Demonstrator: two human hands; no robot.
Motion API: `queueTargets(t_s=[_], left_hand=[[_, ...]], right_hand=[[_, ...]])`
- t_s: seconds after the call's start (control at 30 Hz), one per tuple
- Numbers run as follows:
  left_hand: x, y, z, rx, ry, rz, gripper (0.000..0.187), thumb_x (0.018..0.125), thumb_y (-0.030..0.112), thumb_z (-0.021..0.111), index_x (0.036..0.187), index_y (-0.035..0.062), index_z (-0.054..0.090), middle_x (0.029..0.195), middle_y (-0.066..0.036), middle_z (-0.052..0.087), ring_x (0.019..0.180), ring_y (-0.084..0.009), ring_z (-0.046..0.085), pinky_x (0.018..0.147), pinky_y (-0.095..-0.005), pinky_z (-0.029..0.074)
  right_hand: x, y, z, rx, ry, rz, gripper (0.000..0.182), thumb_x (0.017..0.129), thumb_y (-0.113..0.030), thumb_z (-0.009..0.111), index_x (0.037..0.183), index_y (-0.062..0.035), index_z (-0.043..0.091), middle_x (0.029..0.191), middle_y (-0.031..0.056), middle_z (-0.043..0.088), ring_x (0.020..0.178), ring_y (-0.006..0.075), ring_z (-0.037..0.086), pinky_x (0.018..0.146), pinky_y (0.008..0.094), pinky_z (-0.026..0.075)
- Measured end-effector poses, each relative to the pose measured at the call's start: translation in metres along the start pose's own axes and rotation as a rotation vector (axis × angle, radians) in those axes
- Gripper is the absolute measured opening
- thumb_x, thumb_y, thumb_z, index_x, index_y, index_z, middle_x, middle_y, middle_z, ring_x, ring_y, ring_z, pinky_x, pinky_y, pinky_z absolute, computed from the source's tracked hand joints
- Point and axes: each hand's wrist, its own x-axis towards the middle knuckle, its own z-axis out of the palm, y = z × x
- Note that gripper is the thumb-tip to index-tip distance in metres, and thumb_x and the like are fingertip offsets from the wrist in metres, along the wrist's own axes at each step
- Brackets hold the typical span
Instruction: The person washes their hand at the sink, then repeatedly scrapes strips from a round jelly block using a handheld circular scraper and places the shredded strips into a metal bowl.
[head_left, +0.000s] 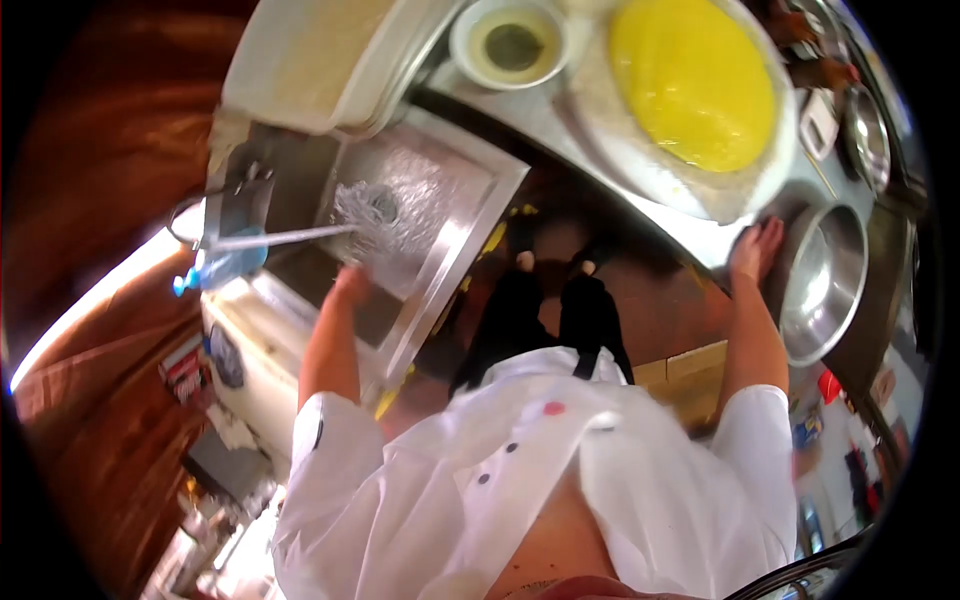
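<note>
My left hand (pixel 350 287) hangs over the near side of a metal sink (pixel 455 170); it is blurred and its fingers are hard to make out. Beyond it, a stream of water (pixel 290 237) runs into the basin and splashes round the drain (pixel 380 205). My right hand (pixel 758 250) rests on the edge of the white counter (pixel 690 225), fingers stretched out, holding nothing. To its right stands a shiny steel bowl (pixel 825 285). A large flat yellow round with a glossy surface (pixel 695 85) lies on a whitish round base (pixel 600 120) beyond that hand.
A white bowl (pixel 510 45) with something dark inside stands beside the yellow round. Behind the sink is a big translucent tub (pixel 300 60). A blue bottle (pixel 235 262) lies near the faucet. Another metal bowl (pixel 868 140) and a white-handled tool (pixel 818 125) sit far right.
</note>
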Motion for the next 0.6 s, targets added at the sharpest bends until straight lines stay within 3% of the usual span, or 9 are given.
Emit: queueTargets(t_s=[0.07,0.1,0.17,0.2,0.27,0.37,0.5,0.53,0.6], left_hand=[[-0.014,0.011,0.031,-0.007,-0.155,-0.171,0.035,0.085,0.015,0.065,0.120,0.0104,0.070,0.125,-0.014,0.069,0.117,-0.0387,0.064,0.103,-0.0434,0.051],[-0.008,-0.004,0.034,0.067,-0.072,0.055,0.037,0.085,0.012,0.064,0.122,0.0105,0.069,0.128,-0.016,0.067,0.119,-0.0412,0.062,0.106,-0.0441,0.049],[-0.031,0.085,-0.011,0.072,0.010,0.017,0.039,0.086,0.011,0.064,0.125,0.0074,0.068,0.131,-0.019,0.066,0.125,-0.0395,0.060,0.109,-0.0431,0.047],[-0.022,0.069,-0.014,0.192,0.093,0.205,0.039,0.090,0.013,0.063,0.127,0.0031,0.066,0.136,-0.021,0.063,0.131,-0.0393,0.056,0.111,-0.0432,0.045],[-0.024,0.103,-0.035,0.204,0.241,0.309,0.040,0.091,0.014,0.066,0.127,-0.0020,0.064,0.139,-0.024,0.060,0.134,-0.0419,0.053,0.113,-0.0456,0.043],[-0.033,0.205,-0.063,0.188,0.397,0.591,0.044,0.091,0.017,0.070,0.129,-0.0032,0.063,0.140,-0.025,0.059,0.134,-0.0447,0.052,0.114,-0.0479,0.041],[-0.030,0.378,-0.049,0.185,0.348,0.911,0.077,0.084,0.026,0.082,0.147,-0.0026,0.048,0.150,-0.025,0.049,0.144,-0.0421,0.042,0.118,-0.0483,0.036],[-0.036,0.430,-0.042,0.208,0.352,1.078,0.093,0.080,0.032,0.087,0.150,-0.0045,0.040,0.156,-0.026,0.041,0.147,-0.0454,0.035,0.120,-0.0529,0.032],[-0.036,0.514,-0.015,0.287,0.384,1.234,0.105,0.077,0.048,0.086,0.150,-0.0091,0.037,0.156,-0.033,0.036,0.146,-0.0523,0.032,0.120,-0.0583,0.029]], right_hand=[[0.000,0.012,0.015,-0.015,0.000,0.032,0.057,0.104,-0.031,0.043,0.152,-0.0018,0.043,0.161,0.0217,0.036,0.149,0.0376,0.035,0.123,0.0454,0.030],[0.000,0.011,0.015,-0.036,-0.004,0.029,0.057,0.103,-0.031,0.044,0.153,-0.0026,0.043,0.162,0.0205,0.035,0.150,0.0371,0.034,0.123,0.0453,0.030],[-0.002,-0.005,-0.005,-0.004,-0.031,0.074,0.058,0.101,-0.030,0.047,0.153,-0.0041,0.043,0.163,0.0178,0.034,0.151,0.0360,0.033,0.122,0.0459,0.030],[0.001,-0.019,-0.016,0.061,-0.042,0.113,0.059,0.100,-0.030,0.048,0.153,-0.0049,0.043,0.164,0.0164,0.034,0.151,0.0354,0.032,0.122,0.0467,0.030],[0.000,-0.017,-0.009,0.044,-0.028,0.154,0.059,0.100,-0.031,0.048,0.153,-0.0066,0.043,0.164,0.0142,0.034,0.151,0.0344,0.032,0.121,0.0480,0.032],[-0.001,-0.019,-0.009,0.034,-0.024,0.183,0.061,0.098,-0.030,0.054,0.156,-0.0136,0.041,0.165,0.0122,0.033,0.150,0.0335,0.036,0.117,0.0498,0.036],[-0.001,-0.029,-0.023,0.057,-0.080,0.240,0.064,0.095,-0.030,0.058,0.156,-0.0171,0.041,0.165,0.0092,0.033,0.144,0.0346,0.042,0.114,0.0512,0.038],[-0.002,-0.030,-0.021,0.055,-0.061,0.245,0.064,0.095,-0.030,0.059,0.155,-0.0172,0.041,0.164,0.0088,0.033,0.141,0.0350,0.045,0.112,0.0512,0.040],[-0.001,-0.033,-0.028,0.098,-0.085,0.260,0.064,0.094,-0.030,0.059,0.155,-0.0156,0.043,0.164,0.0094,0.033,0.140,0.0356,0.045,0.112,0.0511,0.041]])
